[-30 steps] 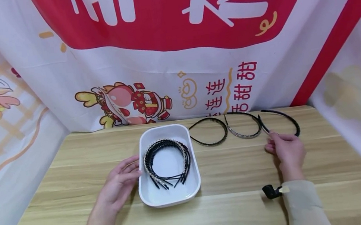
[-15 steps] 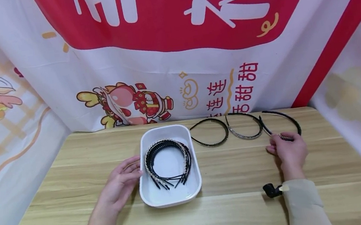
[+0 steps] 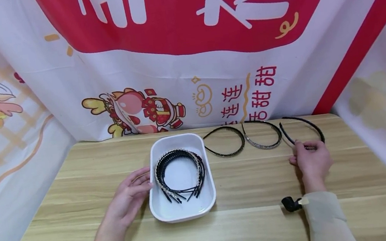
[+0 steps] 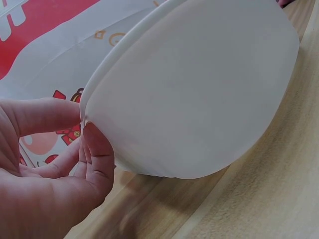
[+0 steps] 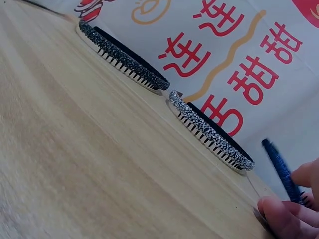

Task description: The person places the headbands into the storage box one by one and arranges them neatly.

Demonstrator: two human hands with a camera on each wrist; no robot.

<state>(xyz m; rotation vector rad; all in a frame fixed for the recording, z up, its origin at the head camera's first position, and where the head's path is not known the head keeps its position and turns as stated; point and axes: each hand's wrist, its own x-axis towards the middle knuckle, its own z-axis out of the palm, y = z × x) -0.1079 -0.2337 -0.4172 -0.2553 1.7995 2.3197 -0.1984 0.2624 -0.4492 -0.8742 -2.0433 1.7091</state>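
In the head view my left hand (image 3: 130,196) rests against the left side of a white plastic tray (image 3: 154,205). Its fingers touch the outer wall near the rim, as the left wrist view of the tray (image 4: 199,99) also shows. Several headbands (image 3: 162,166), black and some with sparkly trim, lie stacked inside. At the right my right hand (image 3: 313,162) pinches the near part of a dark headband (image 3: 319,131) between thumb and fingers; the hand hides part of the band. This band looks bluish (image 5: 279,167) in the right wrist view.
Two more headbands stand in a row right of the tray: a dark glittery one (image 3: 231,154) and a silver-studded one (image 3: 265,146). Behind them hangs a printed white and red cloth (image 3: 186,65) at the back edge of the wooden table (image 3: 256,225).
My right hand, holding the dark headband, has shifted slightly to the right, away from the silver-studded one. My left hand and the tray have stayed in place.
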